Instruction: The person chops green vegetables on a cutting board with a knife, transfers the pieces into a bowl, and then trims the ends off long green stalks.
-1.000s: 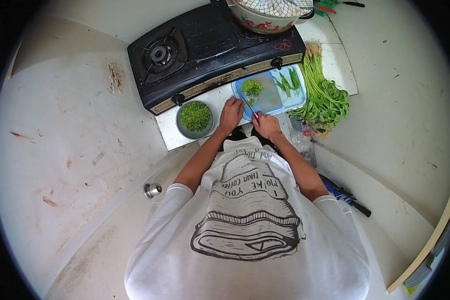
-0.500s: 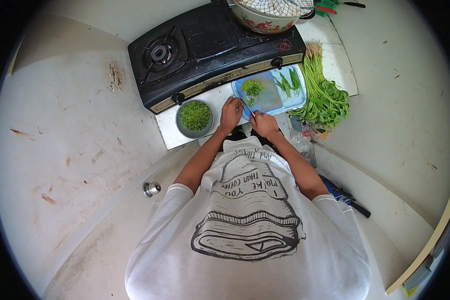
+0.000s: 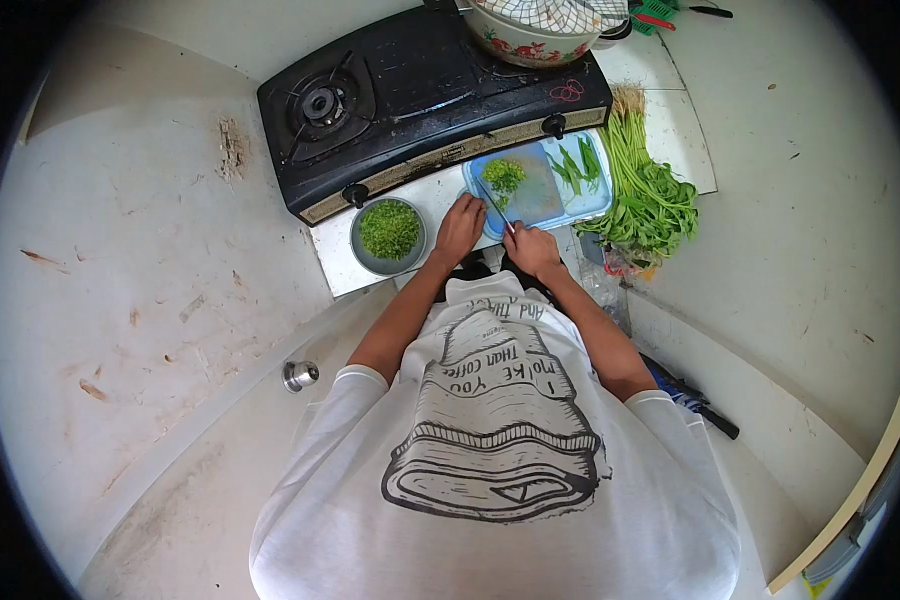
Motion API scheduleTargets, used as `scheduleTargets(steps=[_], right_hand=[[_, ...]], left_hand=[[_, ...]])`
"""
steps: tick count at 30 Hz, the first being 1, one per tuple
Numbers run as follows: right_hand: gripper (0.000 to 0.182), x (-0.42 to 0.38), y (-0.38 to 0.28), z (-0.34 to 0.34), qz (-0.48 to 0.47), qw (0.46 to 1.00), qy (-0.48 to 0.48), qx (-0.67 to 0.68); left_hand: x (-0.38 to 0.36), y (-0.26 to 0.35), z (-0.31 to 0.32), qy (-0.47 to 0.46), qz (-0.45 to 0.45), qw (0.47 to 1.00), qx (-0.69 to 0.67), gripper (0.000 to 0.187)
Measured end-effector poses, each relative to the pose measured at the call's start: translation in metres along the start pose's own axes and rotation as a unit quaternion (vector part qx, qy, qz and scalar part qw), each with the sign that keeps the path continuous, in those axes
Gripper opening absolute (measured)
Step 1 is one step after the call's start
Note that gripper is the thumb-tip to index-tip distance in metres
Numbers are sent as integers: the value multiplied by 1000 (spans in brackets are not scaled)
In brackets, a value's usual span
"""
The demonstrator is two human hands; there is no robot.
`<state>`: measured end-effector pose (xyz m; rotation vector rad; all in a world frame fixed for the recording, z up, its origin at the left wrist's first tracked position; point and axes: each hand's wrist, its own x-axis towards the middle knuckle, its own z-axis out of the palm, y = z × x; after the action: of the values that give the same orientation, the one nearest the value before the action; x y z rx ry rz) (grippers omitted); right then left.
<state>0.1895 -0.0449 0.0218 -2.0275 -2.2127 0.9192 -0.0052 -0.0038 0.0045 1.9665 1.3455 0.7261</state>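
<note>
My right hand (image 3: 532, 250) is closed around the handle of a small knife (image 3: 496, 208), its blade slanting up and left over the blue cutting board (image 3: 538, 203). Beside the blade, at the board's near left edge, my left hand (image 3: 461, 228) has its fingers curled in; what they hold, if anything, is hidden. Finely chopped greens (image 3: 504, 175) lie in a small heap on the board, just beyond the blade. Long green pieces (image 3: 577, 168) rest on the board's right part. To the left of my left hand, a grey bowl (image 3: 356, 251) holds more chopped greens (image 3: 389, 229).
A black two-burner gas stove (image 3: 410, 80) stands behind the board, with a flowered pot (image 3: 530, 46) on its right side. Right of the board lies a large bunch of leafy greens (image 3: 653, 200). A metal door knob (image 3: 301, 376) sticks out at lower left.
The knife blade has swung up and left, now showing more length beside the chopped heap. My right hand has shifted very slightly; my left hand stays nearly in place.
</note>
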Motion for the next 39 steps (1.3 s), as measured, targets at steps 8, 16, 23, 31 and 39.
scheduleTargets(steps=[8,16,23,31,39], right_hand=[[41,-2,-2,-3,-26,1000,5,1],[40,8,-5,4,-27,1000,0,-14],[41,7,-4,3,-15,1000,2,3],[40,6,3,3,-13,1000,15,6],[40,5,-5,2,-19,1000,-16,-3]], left_hand=[[2,0,5,7,-43,999,-11,12],[1,0,5,15,-35,999,-21,11],[2,0,3,-6,-28,1000,7,13],[3,-1,5,-8,-37,999,12,12],[4,1,7,5,-92,995,-40,11]])
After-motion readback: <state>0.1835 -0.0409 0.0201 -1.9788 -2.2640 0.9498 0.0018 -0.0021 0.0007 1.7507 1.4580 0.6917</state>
